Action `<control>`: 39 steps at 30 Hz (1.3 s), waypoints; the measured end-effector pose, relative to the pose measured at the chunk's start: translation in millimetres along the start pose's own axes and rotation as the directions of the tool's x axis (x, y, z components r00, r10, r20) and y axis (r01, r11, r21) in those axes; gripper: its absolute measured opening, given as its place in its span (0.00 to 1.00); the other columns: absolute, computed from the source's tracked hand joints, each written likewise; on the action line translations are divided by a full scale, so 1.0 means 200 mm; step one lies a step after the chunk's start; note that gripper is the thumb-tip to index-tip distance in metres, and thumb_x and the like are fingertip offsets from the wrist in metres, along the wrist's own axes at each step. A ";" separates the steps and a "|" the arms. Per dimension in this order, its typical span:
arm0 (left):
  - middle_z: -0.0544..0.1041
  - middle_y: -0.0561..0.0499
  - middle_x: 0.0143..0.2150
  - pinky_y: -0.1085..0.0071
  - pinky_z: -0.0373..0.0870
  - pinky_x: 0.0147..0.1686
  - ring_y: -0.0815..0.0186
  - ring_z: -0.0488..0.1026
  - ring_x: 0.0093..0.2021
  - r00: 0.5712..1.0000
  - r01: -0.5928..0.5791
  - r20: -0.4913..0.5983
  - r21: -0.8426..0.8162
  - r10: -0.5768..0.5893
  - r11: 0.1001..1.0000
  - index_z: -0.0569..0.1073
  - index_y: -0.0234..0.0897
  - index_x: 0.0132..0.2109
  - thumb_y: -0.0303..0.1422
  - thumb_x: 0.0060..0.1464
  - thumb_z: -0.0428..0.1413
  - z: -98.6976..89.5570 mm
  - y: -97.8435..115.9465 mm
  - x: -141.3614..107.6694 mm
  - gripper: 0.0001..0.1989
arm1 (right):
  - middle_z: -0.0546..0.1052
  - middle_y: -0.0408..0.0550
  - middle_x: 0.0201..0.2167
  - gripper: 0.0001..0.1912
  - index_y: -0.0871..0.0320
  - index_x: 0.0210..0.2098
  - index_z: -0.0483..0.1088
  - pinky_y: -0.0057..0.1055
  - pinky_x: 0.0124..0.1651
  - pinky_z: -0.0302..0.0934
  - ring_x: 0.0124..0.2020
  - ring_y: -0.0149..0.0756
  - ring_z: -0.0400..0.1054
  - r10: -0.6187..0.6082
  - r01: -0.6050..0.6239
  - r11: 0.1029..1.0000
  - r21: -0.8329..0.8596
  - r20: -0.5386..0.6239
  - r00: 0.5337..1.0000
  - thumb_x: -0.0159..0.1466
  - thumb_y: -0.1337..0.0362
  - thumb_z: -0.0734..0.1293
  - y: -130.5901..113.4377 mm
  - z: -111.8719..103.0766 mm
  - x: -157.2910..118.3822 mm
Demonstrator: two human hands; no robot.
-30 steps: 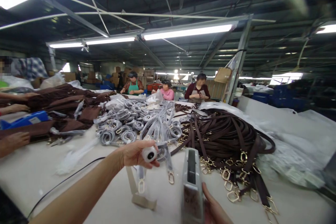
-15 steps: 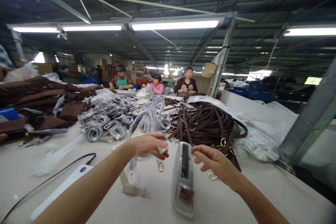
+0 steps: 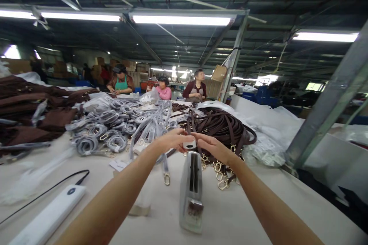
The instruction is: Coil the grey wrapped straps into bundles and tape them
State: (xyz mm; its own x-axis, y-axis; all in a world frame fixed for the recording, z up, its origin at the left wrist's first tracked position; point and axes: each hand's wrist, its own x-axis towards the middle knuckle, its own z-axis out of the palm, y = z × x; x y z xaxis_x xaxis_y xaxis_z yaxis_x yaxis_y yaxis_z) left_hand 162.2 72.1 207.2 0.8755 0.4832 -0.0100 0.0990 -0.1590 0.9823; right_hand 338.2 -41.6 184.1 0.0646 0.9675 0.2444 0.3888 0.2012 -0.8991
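Observation:
My left hand (image 3: 174, 140) and my right hand (image 3: 207, 146) meet above the far end of a grey tape dispenser (image 3: 191, 195). Between their fingers is a small white roll-like piece (image 3: 189, 144) with a dark hole, pinched from both sides. The dispenser stands on the table, its long slot empty. Wrapped, coiled straps (image 3: 115, 126) lie beyond my left hand, and a heap of dark brown straps (image 3: 221, 126) with gold clasps (image 3: 217, 167) lies beyond my right.
A white power bank-like box (image 3: 50, 214) with a black cable lies at the left. Brown bags (image 3: 34, 111) are piled behind it. Clear plastic (image 3: 267, 149) and a metal post (image 3: 324, 99) are at the right. Three people sit across the table.
Both hands have come together at the dispenser's far end, and my right hand now also holds the white piece. The view has shifted slightly to the right.

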 end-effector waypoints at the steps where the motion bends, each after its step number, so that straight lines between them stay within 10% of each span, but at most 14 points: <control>1: 0.73 0.54 0.28 0.68 0.74 0.28 0.67 0.74 0.23 1.000 -0.005 -0.007 0.026 0.005 1.000 0.70 0.34 0.43 0.46 0.44 0.64 0.01 -0.03 0.03 0.24 | 0.72 0.51 0.58 0.31 0.53 0.56 0.71 0.48 0.59 0.60 0.60 0.50 0.63 0.028 -0.028 1.000 -0.004 -0.055 0.998 0.60 0.41 0.64 0.05 0.00 0.01; 9: 0.73 0.52 0.28 0.76 0.62 0.17 0.70 0.69 0.20 0.998 -0.022 -0.055 0.317 0.041 0.948 0.73 0.33 0.34 0.46 0.50 0.55 0.08 -0.23 0.19 0.18 | 0.77 0.58 0.51 0.34 0.58 0.50 0.74 0.48 0.45 0.68 0.51 0.55 0.70 0.189 -0.186 0.982 0.041 -0.344 0.920 0.60 0.38 0.61 0.39 0.04 -0.12; 26: 0.63 0.51 0.10 0.71 0.61 0.22 0.65 0.65 0.17 0.992 0.127 -0.088 0.554 -0.094 0.823 0.69 0.35 0.16 0.56 0.51 0.50 0.15 -0.14 0.36 0.30 | 0.80 0.47 0.38 0.19 0.56 0.42 0.75 0.29 0.38 0.65 0.37 0.37 0.72 0.059 0.095 0.926 0.365 -0.388 0.920 0.55 0.54 0.75 0.39 0.16 -0.09; 33: 0.73 0.52 0.24 0.69 0.71 0.27 0.65 0.72 0.23 0.988 0.025 0.146 0.205 -0.056 0.978 0.72 0.33 0.41 0.40 0.52 0.51 0.08 -0.21 0.27 0.15 | 0.80 0.46 0.37 0.21 0.57 0.41 0.76 0.23 0.34 0.68 0.34 0.32 0.74 0.211 0.053 0.790 0.611 -0.351 0.912 0.51 0.54 0.78 0.44 0.16 -0.06; 39: 0.74 0.53 0.35 0.71 0.69 0.33 0.66 0.71 0.33 0.981 -0.153 0.126 0.012 0.150 0.988 0.63 0.38 0.63 0.32 0.46 0.59 0.06 -0.33 0.19 0.35 | 0.81 0.46 0.37 0.21 0.57 0.40 0.77 0.23 0.36 0.71 0.35 0.33 0.76 0.275 -0.010 0.684 0.729 -0.245 0.930 0.49 0.59 0.80 0.38 0.19 -0.07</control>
State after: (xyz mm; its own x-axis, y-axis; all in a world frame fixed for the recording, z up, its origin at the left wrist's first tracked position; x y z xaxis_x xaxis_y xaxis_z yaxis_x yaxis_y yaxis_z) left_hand 194.2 90.7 140.4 0.9328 0.3419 0.1143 -0.0306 -0.2409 0.9701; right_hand 332.8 -34.0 99.1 0.3925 0.9172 0.0691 -0.4050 0.2398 -0.8823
